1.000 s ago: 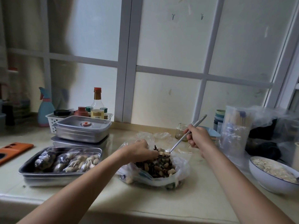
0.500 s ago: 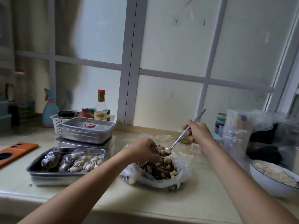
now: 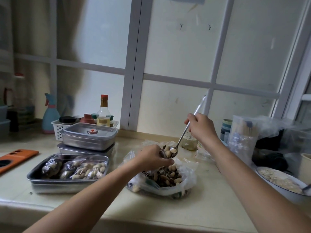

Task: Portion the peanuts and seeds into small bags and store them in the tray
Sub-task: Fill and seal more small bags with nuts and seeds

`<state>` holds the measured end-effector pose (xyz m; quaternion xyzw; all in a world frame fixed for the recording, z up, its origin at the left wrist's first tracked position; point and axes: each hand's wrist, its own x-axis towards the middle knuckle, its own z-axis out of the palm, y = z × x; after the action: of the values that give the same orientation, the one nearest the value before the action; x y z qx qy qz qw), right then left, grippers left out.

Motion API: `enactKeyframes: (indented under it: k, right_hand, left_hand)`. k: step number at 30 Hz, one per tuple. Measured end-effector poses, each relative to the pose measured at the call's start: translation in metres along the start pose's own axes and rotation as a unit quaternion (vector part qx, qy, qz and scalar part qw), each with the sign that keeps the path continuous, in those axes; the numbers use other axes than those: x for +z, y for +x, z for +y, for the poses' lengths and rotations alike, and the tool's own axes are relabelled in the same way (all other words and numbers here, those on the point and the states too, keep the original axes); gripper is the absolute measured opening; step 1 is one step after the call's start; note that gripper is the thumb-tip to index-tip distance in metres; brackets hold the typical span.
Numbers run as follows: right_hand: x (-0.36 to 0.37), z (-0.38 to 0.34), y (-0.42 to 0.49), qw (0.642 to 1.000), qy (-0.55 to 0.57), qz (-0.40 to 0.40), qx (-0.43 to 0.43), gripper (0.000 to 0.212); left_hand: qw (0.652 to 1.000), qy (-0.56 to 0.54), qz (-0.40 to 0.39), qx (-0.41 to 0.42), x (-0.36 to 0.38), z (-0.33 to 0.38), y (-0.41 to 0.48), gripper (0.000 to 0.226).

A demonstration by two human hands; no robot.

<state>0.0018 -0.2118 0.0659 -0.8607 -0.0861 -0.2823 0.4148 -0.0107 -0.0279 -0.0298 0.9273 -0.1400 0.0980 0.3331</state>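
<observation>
A large clear plastic bag (image 3: 186,184) of mixed peanuts and dark seeds lies open on the counter in front of me. My right hand (image 3: 201,127) grips the handle of a long metal spoon (image 3: 173,151), whose bowl is loaded with peanuts and seeds above that bag. My left hand (image 3: 151,158) is curled just left of the spoon's bowl, over the bag; it seems to hold a small clear bag, mostly hidden by the fingers. To the left, a steel tray (image 3: 35,175) holds three filled small bags (image 3: 74,168).
Two lidded steel containers (image 3: 89,137) are stacked behind the tray, before a white basket of bottles (image 3: 58,126). An orange board (image 3: 15,158) lies far left. A white bowl (image 3: 277,187) of pale flakes, stacked cups (image 3: 226,130) and clear bags (image 3: 242,138) crowd the right. A small glass jar (image 3: 188,142) stands behind the spoon.
The spoon has lifted out of the big bag with a load of peanuts and seeds, up beside my left hand. My right hand rose and tilted the handle steeper.
</observation>
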Motion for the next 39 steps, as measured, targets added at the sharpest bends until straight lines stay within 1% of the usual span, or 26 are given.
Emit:
enactKeyframes:
  k: [2, 4, 7, 10, 13, 15, 16, 18, 20, 22, 26, 29, 33, 36, 39]
  right_hand:
    - [-0.001, -0.007, -0.001, 0.999, -0.027, -0.001, -0.040, 0.039]
    - [-0.003, -0.012, -0.002, 0.996, -0.050, 0.003, -0.079, 0.039]
    - [-0.004, -0.017, -0.001, 0.991, -0.055, 0.025, -0.117, 0.038]
    - [-0.004, -0.020, -0.002, 0.987, -0.053, 0.044, -0.145, 0.037]
    - [-0.004, -0.023, -0.005, 0.982, -0.055, 0.058, -0.174, 0.035]
    - [-0.002, -0.025, -0.007, 0.979, -0.063, 0.060, -0.183, 0.034]
    - [-0.001, -0.026, -0.007, 0.979, -0.065, 0.058, -0.182, 0.034]
    - [0.001, -0.026, -0.009, 0.981, -0.065, 0.054, -0.176, 0.034]
    - [0.001, -0.025, -0.009, 0.981, -0.062, 0.055, -0.175, 0.035]
    - [0.000, -0.025, -0.009, 0.980, -0.058, 0.058, -0.181, 0.035]
    - [-0.001, -0.024, -0.010, 0.970, -0.061, 0.076, -0.221, 0.035]
    - [0.000, -0.026, -0.013, 0.960, -0.066, 0.070, -0.265, 0.032]
    - [0.002, -0.028, -0.019, 0.942, -0.079, 0.042, -0.325, 0.029]
    - [0.002, -0.032, -0.022, 0.931, -0.089, 0.034, -0.353, 0.026]
    - [0.002, -0.034, -0.024, 0.919, -0.082, 0.023, -0.385, 0.026]
  left_hand:
    - [1.000, -0.001, 0.020, 0.021, 0.003, 0.001, -0.003, 0.058]
    - [0.999, -0.002, 0.027, 0.047, 0.005, 0.001, -0.005, 0.058]
    - [0.997, -0.005, 0.037, 0.063, 0.005, 0.000, -0.004, 0.057]
    - [0.997, -0.009, 0.056, 0.060, 0.005, -0.003, -0.002, 0.056]
    - [0.998, -0.011, 0.034, 0.052, 0.005, -0.004, -0.001, 0.065]
    - [0.999, 0.011, 0.036, 0.030, 0.008, -0.002, -0.002, 0.070]
    - [0.998, 0.023, 0.051, 0.015, 0.010, -0.002, -0.001, 0.068]
    - [0.997, 0.024, 0.080, -0.006, 0.013, -0.001, 0.000, 0.057]
    - [0.996, -0.004, 0.090, -0.010, 0.014, -0.001, 0.002, 0.047]
    - [0.995, -0.040, 0.086, -0.001, 0.013, -0.002, 0.003, 0.044]
    - [0.993, -0.081, 0.071, 0.046, 0.013, 0.001, -0.001, 0.047]
    - [0.990, -0.106, 0.076, 0.059, 0.013, 0.001, -0.002, 0.051]
    - [0.987, -0.138, 0.067, 0.052, 0.016, -0.003, -0.001, 0.047]
    - [0.982, -0.177, 0.026, 0.054, 0.017, -0.005, -0.001, 0.046]
    - [0.972, -0.233, -0.002, 0.017, 0.014, -0.003, 0.001, 0.042]
